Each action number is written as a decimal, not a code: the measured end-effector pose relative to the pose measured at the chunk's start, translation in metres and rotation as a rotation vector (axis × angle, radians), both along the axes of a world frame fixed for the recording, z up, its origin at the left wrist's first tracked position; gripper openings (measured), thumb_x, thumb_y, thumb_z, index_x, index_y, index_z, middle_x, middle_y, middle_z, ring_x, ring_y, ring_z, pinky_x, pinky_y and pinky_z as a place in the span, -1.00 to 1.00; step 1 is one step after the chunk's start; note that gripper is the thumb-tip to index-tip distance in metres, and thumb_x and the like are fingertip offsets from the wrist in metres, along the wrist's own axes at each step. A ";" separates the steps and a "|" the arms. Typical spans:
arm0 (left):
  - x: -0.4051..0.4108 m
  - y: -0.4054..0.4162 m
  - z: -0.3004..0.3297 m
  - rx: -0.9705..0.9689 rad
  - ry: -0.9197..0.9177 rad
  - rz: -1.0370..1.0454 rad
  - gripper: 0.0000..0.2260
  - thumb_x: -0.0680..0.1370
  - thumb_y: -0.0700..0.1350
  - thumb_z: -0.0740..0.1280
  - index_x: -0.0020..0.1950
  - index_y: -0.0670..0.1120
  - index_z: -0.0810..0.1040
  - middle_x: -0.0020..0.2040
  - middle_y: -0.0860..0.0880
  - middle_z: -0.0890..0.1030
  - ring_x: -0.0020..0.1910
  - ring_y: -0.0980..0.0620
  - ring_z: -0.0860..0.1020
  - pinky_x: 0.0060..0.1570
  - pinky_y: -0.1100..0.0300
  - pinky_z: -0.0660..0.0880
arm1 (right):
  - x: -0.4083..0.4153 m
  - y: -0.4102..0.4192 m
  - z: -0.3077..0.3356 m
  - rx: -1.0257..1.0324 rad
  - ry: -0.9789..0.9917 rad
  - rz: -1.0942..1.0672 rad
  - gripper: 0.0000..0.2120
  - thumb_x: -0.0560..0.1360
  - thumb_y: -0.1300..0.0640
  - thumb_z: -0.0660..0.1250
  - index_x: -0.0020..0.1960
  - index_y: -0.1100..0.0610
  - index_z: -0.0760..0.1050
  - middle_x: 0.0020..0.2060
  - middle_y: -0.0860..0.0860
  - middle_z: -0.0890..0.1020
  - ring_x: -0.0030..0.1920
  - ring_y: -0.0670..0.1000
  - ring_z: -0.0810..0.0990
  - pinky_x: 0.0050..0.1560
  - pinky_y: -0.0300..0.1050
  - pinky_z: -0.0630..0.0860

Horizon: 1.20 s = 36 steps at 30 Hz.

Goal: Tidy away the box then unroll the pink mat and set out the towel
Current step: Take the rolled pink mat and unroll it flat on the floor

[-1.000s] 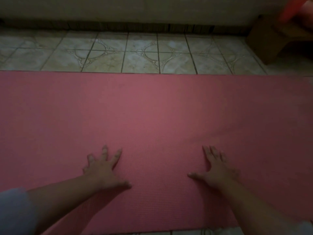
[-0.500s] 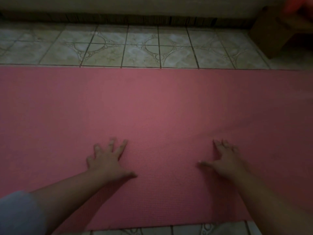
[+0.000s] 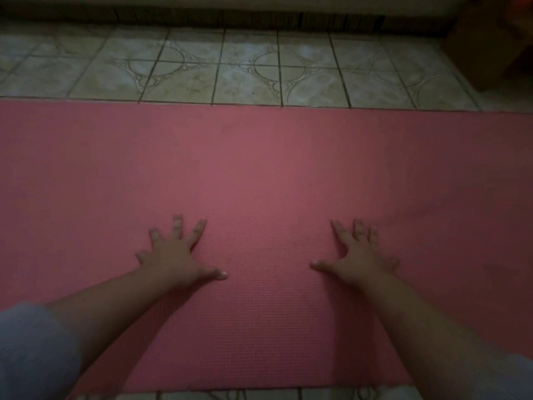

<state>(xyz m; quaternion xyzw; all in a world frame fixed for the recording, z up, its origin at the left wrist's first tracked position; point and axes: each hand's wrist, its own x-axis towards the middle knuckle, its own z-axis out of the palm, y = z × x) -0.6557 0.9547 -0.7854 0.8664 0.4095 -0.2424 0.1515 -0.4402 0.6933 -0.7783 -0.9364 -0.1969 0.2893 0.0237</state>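
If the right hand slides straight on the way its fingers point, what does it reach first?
The right hand lies flat on the pink mat. Straight ahead is only bare mat, then its far edge and the tiled floor. Nothing else seems to lie in that line.

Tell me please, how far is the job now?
Done: the pink mat lies unrolled on the tiled floor. In hand: the left hand and right hand press flat on it, fingers spread. A brown box stands at the far right. Left: the towel, which is not in view.
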 end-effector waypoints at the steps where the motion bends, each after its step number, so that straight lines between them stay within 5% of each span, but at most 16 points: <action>1: 0.002 0.002 0.000 -0.002 -0.003 -0.002 0.18 -0.16 0.66 0.12 0.36 0.46 -0.33 0.52 0.12 -0.35 0.50 -0.32 -0.20 0.29 -0.44 0.10 | 0.001 0.002 0.000 0.002 -0.005 0.000 0.07 0.11 -0.55 0.31 0.45 -0.40 -0.19 0.54 -0.14 -0.27 0.53 0.05 -0.29 0.31 0.54 0.00; 20: 0.015 0.005 0.002 0.013 -0.007 -0.001 0.19 -0.18 0.68 0.07 0.37 0.44 -0.32 0.52 0.10 -0.37 0.50 -0.30 -0.22 0.29 -0.45 0.06 | -0.011 0.009 0.007 -0.026 0.003 0.040 0.16 0.04 -0.62 0.23 0.48 -0.33 -0.23 0.53 -0.08 -0.32 0.52 0.11 -0.30 0.31 0.53 -0.01; 36: 0.012 0.025 0.006 0.003 0.048 0.025 0.16 -0.06 0.61 0.25 0.38 0.43 -0.31 0.53 0.11 -0.33 0.50 -0.31 -0.19 0.33 -0.40 0.12 | -0.025 0.027 -0.001 -0.020 0.012 0.067 0.19 0.00 -0.63 0.23 0.46 -0.36 -0.27 0.53 -0.06 -0.33 0.51 0.18 -0.32 0.34 0.51 -0.07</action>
